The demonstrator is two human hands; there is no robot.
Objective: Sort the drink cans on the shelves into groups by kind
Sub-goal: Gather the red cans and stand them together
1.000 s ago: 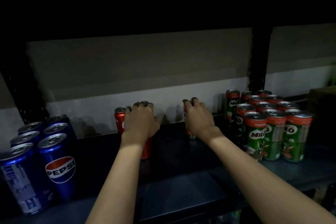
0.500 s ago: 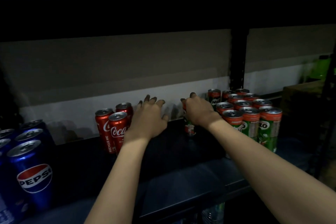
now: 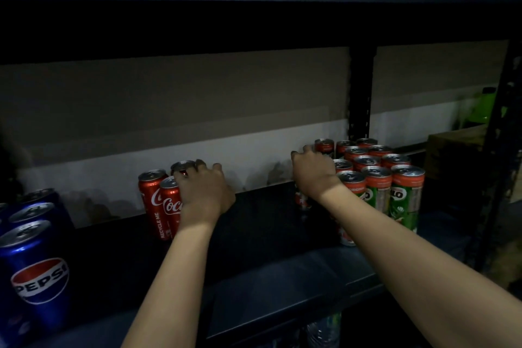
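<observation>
Three red Coca-Cola cans (image 3: 158,200) stand at the back of the dark shelf (image 3: 268,277). My left hand (image 3: 204,192) lies against their right side, its fingers curled over the top of a Coca-Cola can (image 3: 182,166). A block of several green Milo cans (image 3: 378,181) stands to the right. At that block's left edge, my right hand (image 3: 313,172) grips one Milo can (image 3: 301,200) from above; only its lower part shows. Blue Pepsi cans (image 3: 36,271) are grouped at the far left.
A black upright post (image 3: 360,99) rises behind the Milo cans. A brown box (image 3: 457,150) and something green (image 3: 485,104) sit at the far right. Plastic bottles (image 3: 324,330) show below the shelf's front lip. The shelf above hangs low overhead.
My left hand, open half a second ago, has moved left onto the Coca-Cola cans with fingers curled. My right hand has brought the Milo can right, up against the Milo block.
</observation>
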